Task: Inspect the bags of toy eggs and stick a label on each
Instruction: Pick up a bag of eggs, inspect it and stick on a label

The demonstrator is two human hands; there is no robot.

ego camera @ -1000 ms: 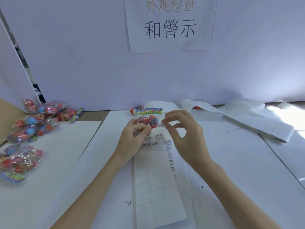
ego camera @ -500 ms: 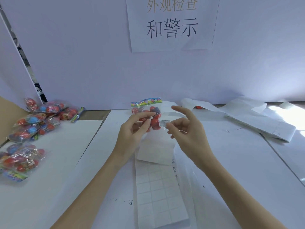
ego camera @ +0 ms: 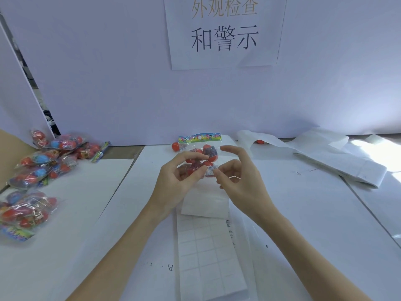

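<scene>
My left hand (ego camera: 178,177) holds a clear bag of red toy eggs (ego camera: 201,153) upright above the table, thumb and fingers pinching its lower part. The bag has a colourful header card at the top. A small white warning label (ego camera: 211,170) lies against the bag's lower right. My right hand (ego camera: 236,177) is beside it, its fingertips at the label's right edge and the index finger raised. Below my hands lies the label sheet (ego camera: 208,253), mostly bare backing with a few labels along its right edge.
Several bags of toy eggs (ego camera: 47,161) are piled at the left, another bag (ego camera: 26,211) nearer me. A loose red egg (ego camera: 175,146) lies by the back wall. Used backing strips (ego camera: 338,157) sprawl at the right. A paper sign hangs on the wall (ego camera: 223,31).
The bag went from lying on the table to being held upright in my left hand. My right hand brought a label to the bag's lower right.
</scene>
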